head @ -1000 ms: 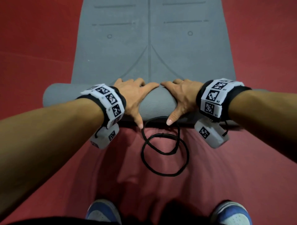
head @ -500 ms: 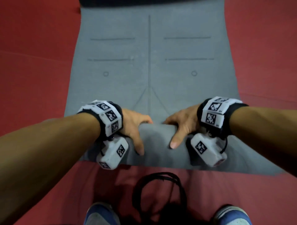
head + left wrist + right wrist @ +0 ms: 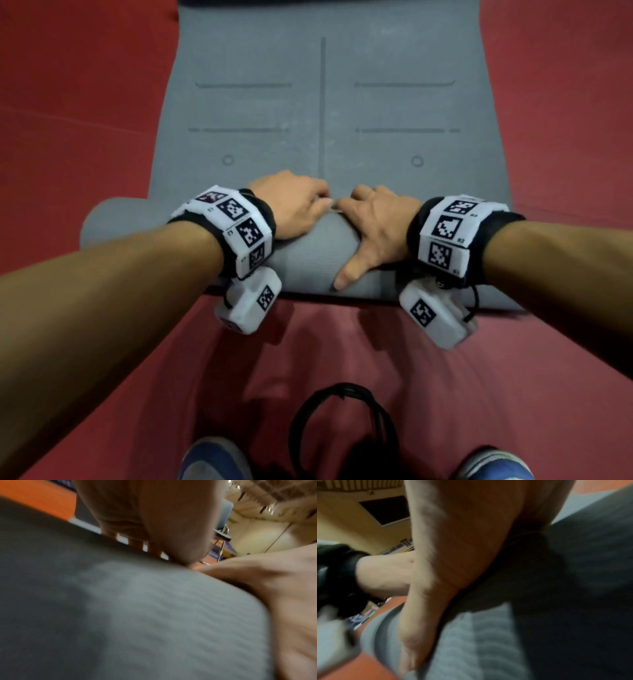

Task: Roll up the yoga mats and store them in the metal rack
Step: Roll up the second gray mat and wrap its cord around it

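A grey yoga mat [image 3: 322,102] lies on the red floor, and its near end is wound into a thick roll [image 3: 308,263] that spans the view. Both hands sit side by side on the middle of the roll. My left hand [image 3: 294,209] curls its fingers over the roll's far side. My right hand [image 3: 373,226] does the same, with its thumb spread down the near face. In the left wrist view the left fingers [image 3: 145,545] hook over the ribbed roll [image 3: 137,615]. The right wrist view shows the right palm [image 3: 462,534] pressed onto the roll [image 3: 556,601].
A black strap loop [image 3: 342,421] lies on the red floor [image 3: 85,102] between my two blue shoes [image 3: 215,459]. A dark mat edge [image 3: 325,2] shows past the far end of the grey mat. No rack is visible in the head view.
The roll has travelled farther along the mat, toward its printed circles. Both hands slid back and then forward over its top. The strap loop now lies well behind the roll, near my feet.
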### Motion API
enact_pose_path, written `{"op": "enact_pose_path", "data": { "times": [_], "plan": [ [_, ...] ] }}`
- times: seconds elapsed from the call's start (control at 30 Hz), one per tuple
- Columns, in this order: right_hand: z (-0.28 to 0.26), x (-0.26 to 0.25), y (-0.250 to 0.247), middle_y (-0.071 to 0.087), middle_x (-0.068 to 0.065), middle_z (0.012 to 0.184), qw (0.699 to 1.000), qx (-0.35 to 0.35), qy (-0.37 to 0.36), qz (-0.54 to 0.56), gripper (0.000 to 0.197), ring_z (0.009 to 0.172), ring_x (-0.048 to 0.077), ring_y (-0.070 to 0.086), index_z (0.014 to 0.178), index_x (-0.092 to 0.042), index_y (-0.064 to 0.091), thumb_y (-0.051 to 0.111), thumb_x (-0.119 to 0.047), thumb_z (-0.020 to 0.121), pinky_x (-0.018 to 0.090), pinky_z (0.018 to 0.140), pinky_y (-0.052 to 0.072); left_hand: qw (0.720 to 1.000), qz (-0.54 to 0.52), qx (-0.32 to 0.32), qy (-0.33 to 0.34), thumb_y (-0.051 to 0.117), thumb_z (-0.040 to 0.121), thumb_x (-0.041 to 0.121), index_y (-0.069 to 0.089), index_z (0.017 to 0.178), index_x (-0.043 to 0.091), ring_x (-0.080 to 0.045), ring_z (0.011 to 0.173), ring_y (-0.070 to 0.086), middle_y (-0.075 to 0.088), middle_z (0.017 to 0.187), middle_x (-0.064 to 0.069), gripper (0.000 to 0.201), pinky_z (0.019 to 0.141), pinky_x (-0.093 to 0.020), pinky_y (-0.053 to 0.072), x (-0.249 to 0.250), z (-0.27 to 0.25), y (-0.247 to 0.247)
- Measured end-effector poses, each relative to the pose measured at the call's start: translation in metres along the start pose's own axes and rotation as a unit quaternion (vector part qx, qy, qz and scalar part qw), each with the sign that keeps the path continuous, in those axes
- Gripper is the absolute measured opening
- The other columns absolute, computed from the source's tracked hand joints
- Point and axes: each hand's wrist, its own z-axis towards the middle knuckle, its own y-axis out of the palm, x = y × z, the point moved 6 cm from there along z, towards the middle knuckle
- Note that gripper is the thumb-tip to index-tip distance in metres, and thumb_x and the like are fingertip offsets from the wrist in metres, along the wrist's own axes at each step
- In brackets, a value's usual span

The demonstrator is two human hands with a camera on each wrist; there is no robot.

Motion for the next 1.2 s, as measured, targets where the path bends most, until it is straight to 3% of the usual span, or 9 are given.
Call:
{"op": "enact_pose_path", "data": {
  "times": [0.17,0.33,0.47,0.53,0.8,0.9,1.0,1.07,1.2],
  "plan": [
    [0.000,0.036,-0.044,0.063,-0.001,0.115,0.982,0.134,0.042,0.129,0.097,0.108,0.026,0.060,0.132,-0.025,0.045,0.074,-0.074,0.054,0.039,0.094,0.048,0.993,0.069,0.081,0.051,0.023,0.064,0.093,0.021,0.150,0.027,-0.025,0.135,0.037,0.042,0.146,-0.004,0.108,0.106,-0.048,0.028,0.016,-0.020,0.007],
    [0.005,0.039,-0.063,0.069,0.003,0.108,0.981,0.180,0.039,0.067,0.055,0.106,0.029,0.061,0.113,-0.026,0.064,0.056,-0.069,0.080,0.038,0.088,0.049,0.980,0.191,0.032,0.049,0.075,0.048,0.079,0.006,0.148,0.028,-0.029,0.141,0.029,0.028,0.154,-0.008,0.131,0.110,-0.058,0.026,0.011,-0.006,0.008],
    [0.000,0.032,-0.040,0.058,0.006,0.127,0.996,0.081,0.042,-0.016,0.111,0.115,0.031,0.057,0.133,-0.023,0.041,0.056,-0.093,0.048,0.045,0.097,0.045,0.982,0.184,0.019,0.030,0.083,0.043,0.069,0.030,0.137,0.023,-0.032,0.117,0.053,0.052,0.130,-0.006,0.117,0.094,-0.051,0.040,0.017,0.009,-0.008],
    [-0.001,0.029,-0.028,0.051,0.008,0.132,0.991,0.082,0.032,-0.098,0.126,0.119,0.033,0.052,0.142,-0.022,0.026,0.067,-0.087,0.042,0.048,0.100,0.040,0.982,0.186,0.013,0.030,0.083,0.041,0.069,0.035,0.131,0.024,-0.032,0.110,0.057,0.056,0.122,-0.005,0.112,0.091,-0.051,0.042,0.019,0.011,-0.012],
    [0.010,0.024,-0.036,0.065,0.000,0.102,0.998,0.028,0.017,-0.060,0.104,0.091,0.028,0.064,0.119,-0.026,0.038,0.083,-0.064,0.034,0.043,0.083,0.054,0.987,0.149,-0.056,-0.011,0.080,0.037,0.075,0.039,0.120,0.024,-0.031,0.091,0.063,0.064,0.102,-0.003,0.105,0.081,-0.044,0.053,0.019,0.000,-0.007],
    [0.008,0.018,-0.028,0.069,-0.004,0.094,0.997,-0.065,0.001,0.032,0.097,0.088,0.022,0.067,0.116,-0.022,0.050,0.093,-0.052,0.034,0.040,0.083,0.057,0.988,0.078,-0.130,-0.016,0.083,0.038,0.072,0.041,0.122,0.024,-0.025,0.093,0.062,0.063,0.103,0.002,0.106,0.086,-0.039,0.053,0.014,-0.009,0.006],
    [0.007,0.004,0.003,0.076,0.002,0.093,0.961,-0.217,-0.028,0.169,0.069,0.090,0.022,0.073,0.104,-0.014,0.070,0.097,-0.036,0.045,0.045,0.085,0.058,0.970,-0.023,-0.239,-0.032,0.093,0.048,0.049,0.045,0.121,0.026,-0.009,0.093,0.061,0.062,0.103,0.012,0.090,0.083,-0.026,0.052,-0.002,-0.023,0.025],
    [0.005,0.000,0.018,0.076,0.003,0.096,0.944,-0.265,-0.017,0.194,0.072,0.093,0.023,0.073,0.108,-0.016,0.068,0.097,-0.037,0.046,0.047,0.089,0.057,0.957,-0.055,-0.282,-0.031,0.094,0.053,0.040,0.049,0.120,0.031,-0.002,0.095,0.060,0.062,0.106,0.015,0.081,0.081,-0.020,0.051,-0.008,-0.030,0.031],
    [0.007,0.014,0.011,0.071,-0.005,0.108,0.956,-0.218,0.031,0.195,0.073,0.099,0.016,0.069,0.119,-0.023,0.060,0.091,-0.043,0.056,0.038,0.095,0.054,0.982,0.007,-0.184,0.030,0.084,0.047,0.068,0.038,0.136,0.050,-0.015,0.125,0.040,0.045,0.137,0.016,0.101,0.107,-0.044,0.038,-0.009,-0.032,0.011]
  ]
}}
